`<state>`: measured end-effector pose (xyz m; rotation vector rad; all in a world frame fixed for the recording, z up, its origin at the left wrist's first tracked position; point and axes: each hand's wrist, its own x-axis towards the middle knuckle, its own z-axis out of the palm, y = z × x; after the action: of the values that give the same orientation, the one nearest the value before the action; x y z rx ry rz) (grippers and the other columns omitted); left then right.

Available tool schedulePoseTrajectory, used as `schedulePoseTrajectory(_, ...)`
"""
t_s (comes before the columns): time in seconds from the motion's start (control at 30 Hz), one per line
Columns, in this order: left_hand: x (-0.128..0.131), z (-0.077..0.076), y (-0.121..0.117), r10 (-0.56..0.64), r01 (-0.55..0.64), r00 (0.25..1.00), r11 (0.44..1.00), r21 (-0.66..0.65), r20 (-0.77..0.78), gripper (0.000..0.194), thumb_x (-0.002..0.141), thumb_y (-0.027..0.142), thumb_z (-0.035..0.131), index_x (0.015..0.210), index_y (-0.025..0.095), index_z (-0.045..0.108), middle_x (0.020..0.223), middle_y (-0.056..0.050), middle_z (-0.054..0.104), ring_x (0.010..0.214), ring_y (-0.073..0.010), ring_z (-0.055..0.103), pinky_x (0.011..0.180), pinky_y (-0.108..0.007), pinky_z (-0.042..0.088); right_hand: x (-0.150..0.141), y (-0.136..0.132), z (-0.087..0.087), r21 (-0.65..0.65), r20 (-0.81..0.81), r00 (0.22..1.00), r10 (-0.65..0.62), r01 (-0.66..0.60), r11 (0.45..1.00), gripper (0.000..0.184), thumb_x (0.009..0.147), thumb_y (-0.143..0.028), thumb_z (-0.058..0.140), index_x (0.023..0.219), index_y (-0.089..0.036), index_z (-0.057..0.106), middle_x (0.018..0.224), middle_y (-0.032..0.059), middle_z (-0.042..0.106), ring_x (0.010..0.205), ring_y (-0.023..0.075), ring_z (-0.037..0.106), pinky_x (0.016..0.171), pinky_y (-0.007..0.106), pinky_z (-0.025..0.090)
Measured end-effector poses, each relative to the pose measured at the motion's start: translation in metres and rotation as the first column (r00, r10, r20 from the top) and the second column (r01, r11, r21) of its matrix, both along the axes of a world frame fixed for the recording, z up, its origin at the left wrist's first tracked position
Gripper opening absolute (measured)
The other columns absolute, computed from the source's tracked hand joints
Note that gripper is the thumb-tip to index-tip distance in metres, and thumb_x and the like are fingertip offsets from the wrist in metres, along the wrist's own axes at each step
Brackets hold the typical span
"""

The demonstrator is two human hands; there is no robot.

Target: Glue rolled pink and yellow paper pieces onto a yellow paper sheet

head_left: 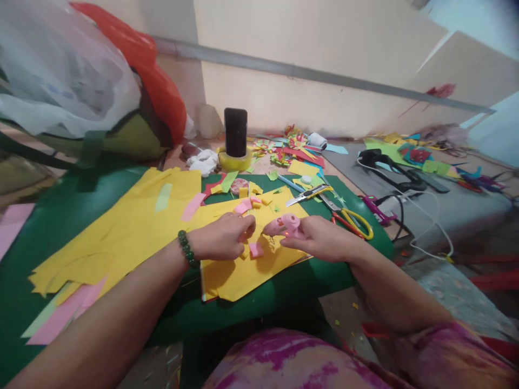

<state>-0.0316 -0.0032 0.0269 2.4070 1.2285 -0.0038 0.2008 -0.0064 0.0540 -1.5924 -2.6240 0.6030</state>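
Observation:
My right hand is wrapped round a pink glue gun, its nozzle pointing left over yellow paper. Opposite the nozzle, my left hand is closed, fingertips pinched together; whatever small piece they hold is hidden. A green bead bracelet circles that wrist. Below and between the hands lies a small pink paper piece, with yellow bits beside my left fingers. More pink paper pieces are scattered just beyond my left hand.
Behind my right hand lie a utility knife and scissors with red and yellow handles. A phone stands upright in a yellow tape roll. Large yellow sheets cover the left of the green mat. Bags stand at back left.

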Motion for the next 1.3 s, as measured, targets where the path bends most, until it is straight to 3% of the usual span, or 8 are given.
schedulePoseTrajectory(0.13, -0.002, 0.0, 0.0, -0.005, 0.005, 1.0, 1.0, -0.002, -0.007, 0.031, 0.068, 0.007, 0.05, 0.097, 0.018, 0.056, 0.094, -0.008, 0.064, 0.089, -0.0246, 0.057, 0.075, -0.032, 0.043, 0.024, -0.004, -0.003, -0.027, -0.083, 0.994, -0.073, 0.071, 0.997, 0.043, 0.079, -0.055, 0.055, 0.058, -0.019, 0.058, 0.05, -0.001, 0.047, 0.052, 0.0141, 0.046, 0.051, 0.025, 0.033)
schedulePoseTrajectory(0.23, -0.003, -0.001, 0.001, -0.013, 0.012, 1.0, 1.0, -0.007, -0.021, 0.029, 0.068, 0.007, 0.05, 0.094, 0.018, 0.057, 0.093, -0.008, 0.064, 0.088, -0.0243, 0.057, 0.075, -0.032, 0.043, 0.05, 0.001, -0.015, 0.049, -0.254, 0.922, -0.293, 0.315, 0.948, 0.043, 0.078, -0.057, 0.052, 0.058, -0.02, 0.058, 0.047, 0.0001, 0.049, 0.052, 0.0168, 0.05, 0.051, 0.026, 0.037)
schedulePoseTrajectory(0.4, -0.004, -0.003, 0.002, -0.01, 0.01, 1.0, 1.0, -0.015, 0.005, 0.022, 0.073, 0.013, 0.05, 0.092, 0.019, 0.058, 0.091, -0.007, 0.065, 0.086, -0.0236, 0.058, 0.074, -0.031, 0.044, 0.087, 0.024, -0.053, 0.14, -0.364, 0.637, -0.68, 0.759, 0.636, 0.04, 0.069, -0.054, 0.057, 0.047, -0.021, 0.049, 0.043, 0.0011, 0.047, 0.048, 0.0173, 0.051, 0.047, 0.027, 0.035)
schedulePoseTrajectory(0.57, -0.005, -0.001, 0.003, -0.02, 0.02, 1.0, 1.0, -0.007, -0.01, 0.022, 0.075, 0.013, 0.048, 0.091, 0.019, 0.061, 0.092, -0.008, 0.066, 0.092, -0.0246, 0.058, 0.081, -0.035, 0.046, 0.106, 0.042, -0.074, 0.212, -0.211, 0.71, -0.672, 0.704, 0.678, 0.036, 0.07, -0.049, 0.06, 0.052, -0.019, 0.056, 0.047, 0.003, 0.053, 0.051, 0.0185, 0.055, 0.048, 0.027, 0.036)
schedulePoseTrajectory(0.7, -0.005, 0.004, 0.002, -0.037, 0.036, 0.999, 0.999, -0.022, -0.037, 0.027, 0.071, 0.008, 0.05, 0.09, 0.019, 0.065, 0.093, -0.008, 0.068, 0.095, -0.0245, 0.059, 0.085, -0.035, 0.045, 0.11, 0.033, -0.062, 0.226, -0.105, 0.765, -0.635, 0.64, 0.734, 0.045, 0.074, -0.062, 0.057, 0.067, -0.018, 0.061, 0.058, 0.0067, 0.06, 0.056, 0.0229, 0.057, 0.052, 0.031, 0.037)
schedulePoseTrajectory(0.87, -0.005, 0.006, 0.004, -0.059, 0.059, 0.998, 0.998, -0.026, -0.009, 0.028, 0.07, 0.005, 0.049, 0.087, 0.019, 0.066, 0.09, -0.007, 0.068, 0.094, -0.0235, 0.059, 0.086, -0.034, 0.045, 0.096, -0.003, -0.035, 0.371, -0.381, 0.643, -0.665, 0.764, 0.527, 0.042, 0.075, -0.061, 0.06, 0.08, -0.02, 0.058, 0.072, 0.0075, 0.065, 0.063, 0.0228, 0.06, 0.059, 0.033, 0.042)
schedulePoseTrajectory(1.07, -0.005, 0.002, 0.007, -0.073, 0.073, 0.997, 0.997, -0.003, 0.004, 0.026, 0.071, 0.005, 0.051, 0.086, 0.019, 0.066, 0.092, -0.007, 0.068, 0.096, -0.0235, 0.058, 0.088, -0.034, 0.043, 0.044, -0.012, -0.028, 0.408, -0.365, 0.913, -0.18, 0.331, 0.851, 0.021, 0.085, -0.037, 0.056, 0.074, -0.019, 0.059, 0.071, 0.0049, 0.067, 0.062, 0.0166, 0.06, 0.062, 0.029, 0.042)
schedulePoseTrajectory(1.3, -0.004, 0.0, 0.006, -0.091, 0.091, 0.996, 0.995, 0.035, -0.001, 0.023, 0.071, 0.006, 0.053, 0.083, 0.019, 0.068, 0.089, -0.007, 0.07, 0.096, -0.0237, 0.058, 0.092, -0.037, 0.042, -0.015, 0.033, -0.015, 0.309, 0.019, 0.999, -0.038, 0.03, 0.951, 0.02, 0.089, -0.02, 0.05, 0.102, -0.018, 0.065, 0.104, 0.0081, 0.069, 0.088, 0.0203, 0.065, 0.072, 0.029, 0.042)
